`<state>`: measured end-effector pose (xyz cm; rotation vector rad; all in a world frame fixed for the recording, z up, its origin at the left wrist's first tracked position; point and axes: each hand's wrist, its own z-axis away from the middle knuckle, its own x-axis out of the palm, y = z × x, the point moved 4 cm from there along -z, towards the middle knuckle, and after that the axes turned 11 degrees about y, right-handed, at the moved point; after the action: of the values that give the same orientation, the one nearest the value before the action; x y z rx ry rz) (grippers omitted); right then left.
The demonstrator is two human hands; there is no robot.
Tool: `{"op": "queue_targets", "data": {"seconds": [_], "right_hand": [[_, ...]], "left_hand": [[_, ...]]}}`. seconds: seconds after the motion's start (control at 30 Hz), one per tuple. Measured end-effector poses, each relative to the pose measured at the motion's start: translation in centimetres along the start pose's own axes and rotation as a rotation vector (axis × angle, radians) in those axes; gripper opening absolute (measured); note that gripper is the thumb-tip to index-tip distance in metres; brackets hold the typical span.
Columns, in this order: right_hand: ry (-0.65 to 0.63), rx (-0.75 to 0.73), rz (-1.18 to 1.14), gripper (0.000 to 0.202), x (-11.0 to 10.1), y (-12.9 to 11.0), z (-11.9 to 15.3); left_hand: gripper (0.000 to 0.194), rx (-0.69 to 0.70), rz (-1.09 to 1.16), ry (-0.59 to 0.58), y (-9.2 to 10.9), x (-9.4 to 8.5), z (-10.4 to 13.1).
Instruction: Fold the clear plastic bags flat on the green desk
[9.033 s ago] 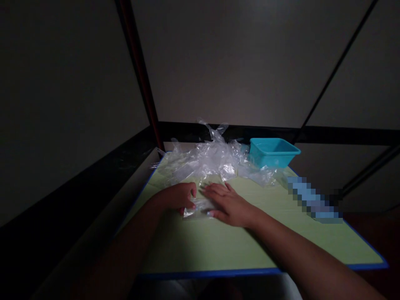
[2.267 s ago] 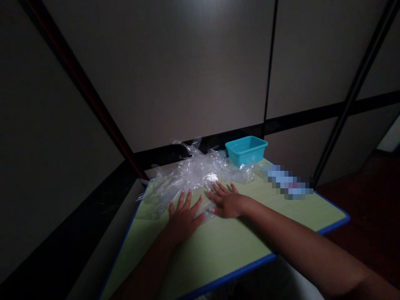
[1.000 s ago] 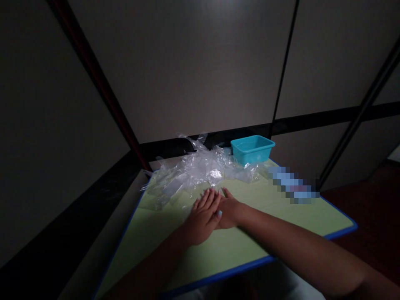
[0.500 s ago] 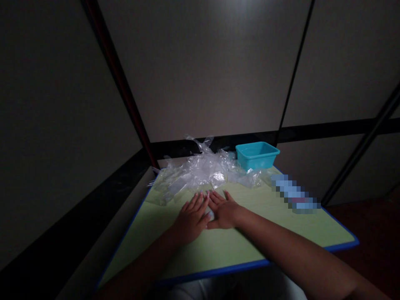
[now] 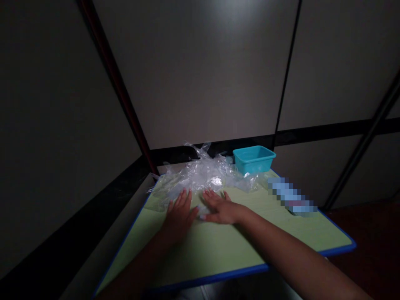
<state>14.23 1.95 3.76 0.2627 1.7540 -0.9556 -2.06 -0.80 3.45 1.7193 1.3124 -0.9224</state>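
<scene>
Between my hands lies a small clear plastic piece [image 5: 203, 211], flat on the pale green table [image 5: 218, 246]; its exact shape is partly hidden. My right hand [image 5: 220, 208] rests palm down over its right side with fingers stretched out. To the left, my left hand [image 5: 180, 214] is spread palm down, with its thumb close to the plastic's left edge. Just beyond the fingertips spreads a heap of crumpled clear plastic bags [image 5: 203, 173].
A turquoise plastic basin [image 5: 254, 162] stands at the back right of the table. A blurred-out light blue item [image 5: 290, 198] lies near the right edge. Behind the table rises a panelled wall [image 5: 212, 83]. Blue trim [image 5: 237, 273] runs along the table's border.
My left hand has slid left, away from my right hand, and more of the plastic between them shows. My right hand has stayed nearly in place. The view has shifted slightly.
</scene>
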Motion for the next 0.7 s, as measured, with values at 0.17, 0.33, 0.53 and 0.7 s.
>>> {"op": "queue_targets", "data": {"seconds": [0.17,0.33,0.53,0.7], "right_hand": [[0.529,0.157,-0.612,0.061,-3.6,2.4,-0.5],[0.496,0.413,-1.233,0.039,-3.1,4.2,-1.3],[0.338,0.703,-1.384,0.034,-2.1,4.4,-1.0],[0.307,0.786,-1.471,0.034,-2.2,4.6,-0.8]], "left_hand": [[0.043,-0.124,0.644,0.005,1.0,-0.4,-4.5],[0.038,-0.046,0.733,-0.111,0.8,1.1,-4.3],[0.025,0.285,0.256,-0.150,1.5,1.2,-2.5],[0.021,0.482,0.172,-0.222,3.0,2.5,-1.8]]}}
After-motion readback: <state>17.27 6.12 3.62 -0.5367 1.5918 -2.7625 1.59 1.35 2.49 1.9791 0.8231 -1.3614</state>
